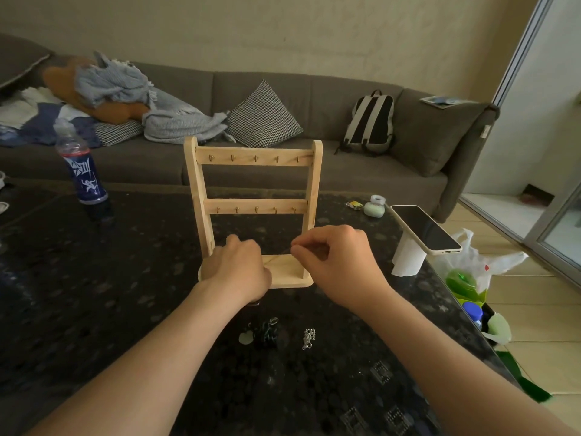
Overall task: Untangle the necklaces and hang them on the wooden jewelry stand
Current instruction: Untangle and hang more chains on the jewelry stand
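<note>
Stretching a thin chain (278, 255) between both hands, just in front of the wooden jewelry stand (253, 158). Left hand (238, 266) curled closed, its fingers (248, 247) hidden from above; grip on the chain's left end looks likely but cannot be confirmed. Right hand (334, 258) pinches the strand at thumb and forefinger tips.

Chain: very fine, pale, nearly lost against the stand's base. Taut, no visible knot along the stretch between the fingers.

Handling judgement: keep tension light; a strand this fine kinks or snaps if yanked. Work any snag loose by rolling it between fingertips, then lift to a hook.

Stand: pale unfinished wood, two crossbars, small brass-coloured hooks (256, 209) above the fingers, all bare.

Behind the wrists, toward the person: dark beaded tangle (266, 333) with a pale green pendant, and a bunched silver chain (308, 338), both on the dark speckled worktop (125, 278), glossy stone-like.
</note>
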